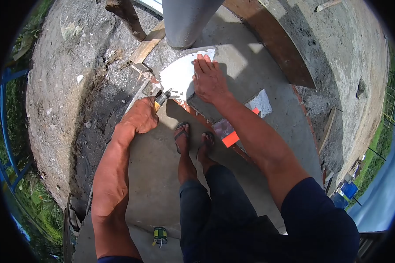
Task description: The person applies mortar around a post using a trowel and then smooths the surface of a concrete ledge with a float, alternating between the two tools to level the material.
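Observation:
My left hand [140, 115] is closed around a tool with an orange and black handle [160, 101]. The tool's dark tip points at the lower edge of a bright white sheet-like piece [176, 75] on the concrete; its exact kind is too small to make out. My right hand [209, 81] lies flat with fingers stretched, pressing on the right side of the white piece. That piece has a ragged, flaking lower edge. Under my right forearm are a red-orange object [231, 139], partly hidden, and a smaller white piece [261, 103].
A grey column [186, 26] stands just beyond the white piece. A wooden plank [149, 43] lies left of it. A curved brown board [278, 41] runs along the right. Behind my feet stands a small green and yellow can [160, 234]. Rubble ground [81, 87] drops off at left.

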Motion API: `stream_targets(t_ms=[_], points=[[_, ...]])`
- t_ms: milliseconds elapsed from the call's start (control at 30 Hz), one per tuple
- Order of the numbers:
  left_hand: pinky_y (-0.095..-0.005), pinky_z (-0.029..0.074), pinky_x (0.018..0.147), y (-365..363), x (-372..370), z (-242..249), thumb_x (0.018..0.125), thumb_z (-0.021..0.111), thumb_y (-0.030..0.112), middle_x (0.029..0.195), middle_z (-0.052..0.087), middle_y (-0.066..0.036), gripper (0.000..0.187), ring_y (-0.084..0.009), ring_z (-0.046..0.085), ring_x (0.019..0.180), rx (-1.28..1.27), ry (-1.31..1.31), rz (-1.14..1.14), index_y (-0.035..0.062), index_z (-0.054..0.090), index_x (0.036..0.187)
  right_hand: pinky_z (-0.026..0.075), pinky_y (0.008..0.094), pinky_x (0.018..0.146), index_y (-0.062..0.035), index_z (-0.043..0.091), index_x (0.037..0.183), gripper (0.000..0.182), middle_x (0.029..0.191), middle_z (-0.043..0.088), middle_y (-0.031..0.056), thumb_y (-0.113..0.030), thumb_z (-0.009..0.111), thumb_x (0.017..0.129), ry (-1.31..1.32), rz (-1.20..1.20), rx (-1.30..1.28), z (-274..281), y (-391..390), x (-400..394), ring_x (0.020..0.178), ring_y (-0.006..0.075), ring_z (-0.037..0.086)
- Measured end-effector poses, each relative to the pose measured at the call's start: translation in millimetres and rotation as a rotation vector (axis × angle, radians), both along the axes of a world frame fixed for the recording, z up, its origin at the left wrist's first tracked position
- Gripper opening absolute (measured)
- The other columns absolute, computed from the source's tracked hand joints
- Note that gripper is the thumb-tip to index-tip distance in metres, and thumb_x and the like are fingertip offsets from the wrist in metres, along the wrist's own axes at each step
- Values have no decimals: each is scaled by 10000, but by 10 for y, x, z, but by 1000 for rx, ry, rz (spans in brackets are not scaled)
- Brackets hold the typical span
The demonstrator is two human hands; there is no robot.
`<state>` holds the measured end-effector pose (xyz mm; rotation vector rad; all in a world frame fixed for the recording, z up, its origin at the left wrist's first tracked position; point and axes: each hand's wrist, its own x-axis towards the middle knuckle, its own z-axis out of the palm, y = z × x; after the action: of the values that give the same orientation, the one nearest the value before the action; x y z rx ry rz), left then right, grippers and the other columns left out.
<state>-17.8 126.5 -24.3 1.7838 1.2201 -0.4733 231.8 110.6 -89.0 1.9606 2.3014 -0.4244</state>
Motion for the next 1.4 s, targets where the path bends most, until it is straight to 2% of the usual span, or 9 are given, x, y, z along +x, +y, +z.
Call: stream_targets(t_ms=[167,333,400,567,733,833,1100,1167,1400], points=[[-457,512,852,-417,-186,254,762,631,86,944,664,-263,271,-425,634,970,-20,36,-12,-1,601,1017,189,487,1176,23,384,1425,566,1550,284,185,-291,453,959,5,21,-142,237,-603,-92,1439,341,261],[-456,502,833,-34,-346,361,762,631,86,936,664,-253,261,-414,639,949,59,44,-2,6,596,1008,179,499,1178,24,380,1427,573,1549,283,190,-293,454,955,148,29,-32,189,-184,-158,1431,341,281],[-457,501,828,12,-312,40,766,627,95,942,663,-248,255,-417,636,958,23,34,2,10,592,1003,171,502,1181,21,375,1431,578,1551,280,187,-298,455,955,108,40,-40,97,48,-178,1435,337,277],[-454,503,805,-554,-320,89,773,614,108,927,659,-239,242,-424,631,966,-69,-22,-1,5,572,988,199,535,1164,12,386,1415,568,1533,302,184,-307,456,950,99,43,-25,-31,-918,-114,1427,340,285],[-462,507,780,-374,-400,239,749,627,89,906,653,-248,270,-428,633,946,53,44,-34,15,562,1000,204,536,1162,13,381,1416,562,1528,311,180,-296,446,951,115,58,-51,232,-664,-49,1427,332,290],[-468,502,757,-72,-368,-145,732,646,78,881,650,-249,284,-438,630,876,75,-34,-7,20,552,993,192,536,1166,14,382,1423,565,1543,295,170,-297,443,956,77,63,-11,108,-117,-41,1435,317,280],[-482,474,885,-1127,-153,0,758,592,124,1009,635,-286,309,-462,587,1019,-153,-22,21,-24,548,1025,195,553,1158,34,403,1413,582,1540,306,187,-300,479,942,54,69,-92,184,-1217,61,1431,332,287],[-475,473,903,-1361,-145,183,766,659,188,1013,645,-271,373,-452,597,1026,-154,-27,71,-19,552,1057,186,557,1160,34,406,1412,591,1538,309,189,-312,486,940,60,100,-158,324,-1305,34,1429,333,289],[-441,493,812,-1786,801,429,805,717,290,941,650,-255,432,-382,647,917,-73,-273,939,-43,557,1029,194,483,1184,9,377,1435,545,1559,285,145,-226,480,954,123,355,23,312,-137,-331,1457,292,241]])
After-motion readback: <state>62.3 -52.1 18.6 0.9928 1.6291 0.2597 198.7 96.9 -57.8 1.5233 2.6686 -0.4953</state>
